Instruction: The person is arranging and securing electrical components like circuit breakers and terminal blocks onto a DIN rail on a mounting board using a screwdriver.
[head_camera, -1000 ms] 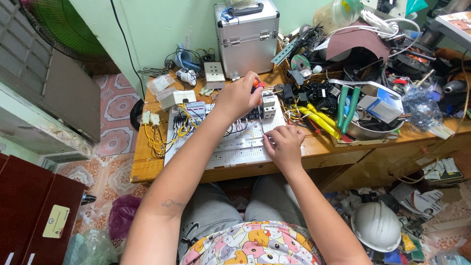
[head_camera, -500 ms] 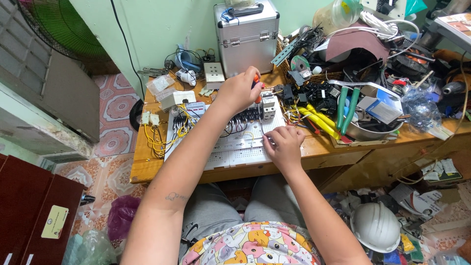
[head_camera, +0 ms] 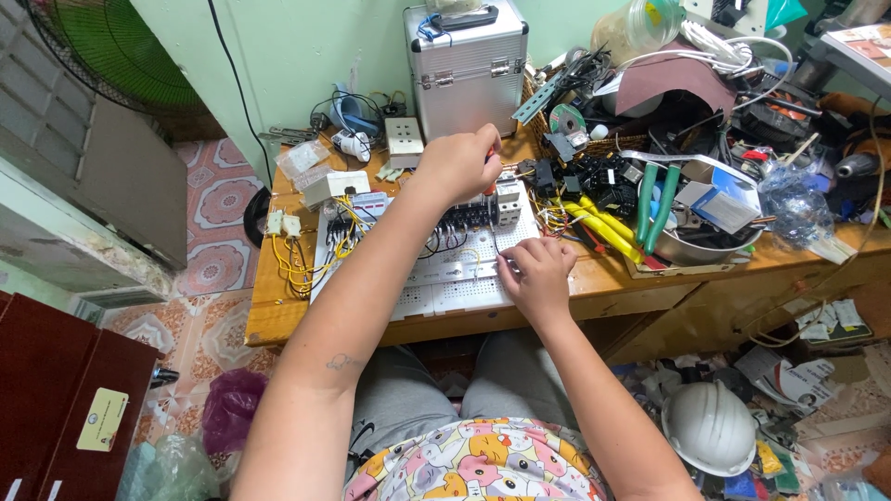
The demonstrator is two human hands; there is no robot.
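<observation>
My left hand (head_camera: 459, 164) is closed around a red-handled screwdriver (head_camera: 490, 158), its tip down among the white terminal blocks (head_camera: 508, 201) on a white perforated wiring board (head_camera: 445, 278). My right hand (head_camera: 535, 276) rests on the board's front right part and pinches a thin black wire (head_camera: 495, 243) that runs up to the blocks. Yellow and black wires (head_camera: 297, 264) loop over the board's left side. The screwdriver's tip is hidden behind my hand.
The wooden table (head_camera: 278, 320) is crowded: a silver metal case (head_camera: 467, 70) at the back, green-handled pliers (head_camera: 654, 199) and yellow-handled tools (head_camera: 603, 227) to the right, a metal bowl (head_camera: 696, 246). A white hard hat (head_camera: 710, 427) lies on the floor. A green fan (head_camera: 102, 46) stands left.
My left hand has stayed at the terminal blocks with the screwdriver, shifting only slightly. My right hand stays on the board with the wire.
</observation>
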